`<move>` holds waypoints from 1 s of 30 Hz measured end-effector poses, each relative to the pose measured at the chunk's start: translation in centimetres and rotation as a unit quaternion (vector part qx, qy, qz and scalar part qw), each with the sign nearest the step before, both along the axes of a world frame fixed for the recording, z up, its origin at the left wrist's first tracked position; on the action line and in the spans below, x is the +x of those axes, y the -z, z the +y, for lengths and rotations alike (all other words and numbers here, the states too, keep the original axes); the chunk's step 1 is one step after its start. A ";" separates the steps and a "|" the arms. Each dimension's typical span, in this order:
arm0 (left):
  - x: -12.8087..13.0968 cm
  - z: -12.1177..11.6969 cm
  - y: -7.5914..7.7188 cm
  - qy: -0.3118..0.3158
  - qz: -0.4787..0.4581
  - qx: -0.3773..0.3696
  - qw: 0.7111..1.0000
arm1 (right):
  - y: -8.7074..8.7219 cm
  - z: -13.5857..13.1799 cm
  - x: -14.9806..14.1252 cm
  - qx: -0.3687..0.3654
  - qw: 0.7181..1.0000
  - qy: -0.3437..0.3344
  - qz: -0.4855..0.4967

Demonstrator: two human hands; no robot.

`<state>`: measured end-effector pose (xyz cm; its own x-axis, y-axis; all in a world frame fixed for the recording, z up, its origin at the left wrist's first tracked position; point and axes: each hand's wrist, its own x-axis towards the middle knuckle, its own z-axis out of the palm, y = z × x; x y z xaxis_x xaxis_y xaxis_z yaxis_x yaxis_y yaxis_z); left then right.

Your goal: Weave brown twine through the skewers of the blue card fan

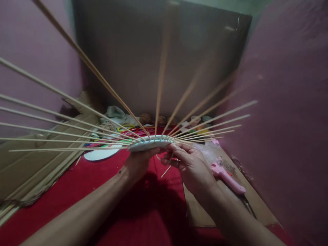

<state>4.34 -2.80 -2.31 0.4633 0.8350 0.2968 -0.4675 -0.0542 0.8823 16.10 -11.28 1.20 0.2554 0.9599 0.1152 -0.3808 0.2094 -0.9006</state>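
White disc (146, 147): it is up over the middle of the red worktop (159, 218), between the two hands. It looks almost flat, seen from the side.
Thin sticks (102, 78): they poke out from its rim like sun rays. Some tips are blurry.
Left hand (139, 160): it is clamped on the disc from below. Its fingertips are hidden.
Right hand (193, 167): thumb and finger are pinched together on the disc's right side. A thin string (158, 157) hangs by these fingers.
Good holding: I think the left hand should hold firm but soft, so the disc does not tip. The right hand should pinch close to the rim and push gently, as a stick could bend or slip out.
Good spacing: keep the long tips off the walls, and the string free of knots.
Loose stick (166, 171): a short bit, just below the right fingers.
Worktop's left edge: folded cardboard (48, 157) is beside it.
Worktop's right side: a brown board (202, 212) has a pink glue gun (228, 179) on it, near the board's right edge.
Worktop's far edge: brown balls (145, 119) and bright loops sit there. A white oval (102, 154) is near the far left corner.
Room: purple walls (287, 123) at both sides, and a big dark panel (123, 51) behind. The light is dim.
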 end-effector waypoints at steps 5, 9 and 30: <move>0.6 -1.1 0.4 0.060 -0.093 -0.042 0.993 | 0.7 0.8 -0.4 0.096 0.951 0.108 -0.272; 0.4 -1.1 0.5 0.044 -0.089 -0.118 0.988 | 1.9 0.8 -0.1 0.118 0.922 0.141 -0.342; -1.8 -0.9 -1.9 0.078 0.285 0.088 0.951 | 1.7 2.6 2.8 0.135 0.989 0.047 -0.026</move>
